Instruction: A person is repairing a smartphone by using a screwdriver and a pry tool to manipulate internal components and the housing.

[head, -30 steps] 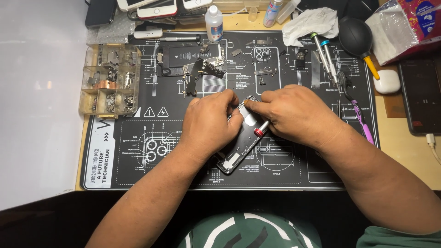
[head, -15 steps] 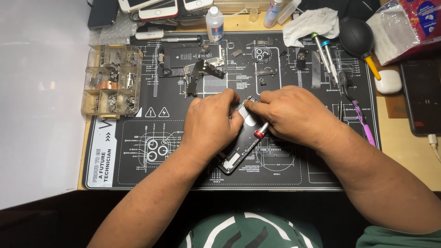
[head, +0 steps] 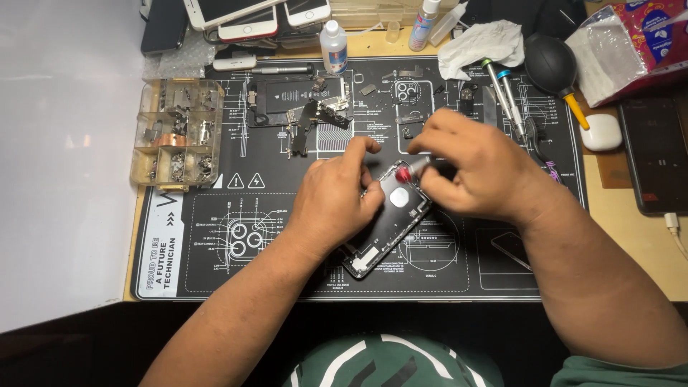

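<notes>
**Hands at work on an opened phone over a repair mat**

Phone housing [head: 387, 222], dark and opened, is laid diagonally at the middle of a black repair mat [head: 215, 215] printed with white diagrams. It is steadied by the left hand [head: 337, 204], whose fingers are curled over the housing's left edge and upper end. A small tool with a red tip [head: 403, 173] is pinched between thumb and fingers of the right hand [head: 473, 172], and the tip is set at the top end of the housing.

A clear compartmented parts box [head: 175, 132] filled with small metal pieces is placed at the mat's left edge. Loose phone components [head: 312, 115] are scattered across the upper part of the mat. A small white bottle [head: 333, 46] is stood at the top edge, with several phones [head: 251, 18] stacked beyond it. A crumpled white tissue [head: 484, 46], two screwdrivers [head: 505, 93] and a black rubber air blower [head: 550, 66] are seen at the upper right. A white earbud case [head: 600, 132] is set just off the mat's right edge, beside a dark phone [head: 656, 154] with a cable attached.
</notes>
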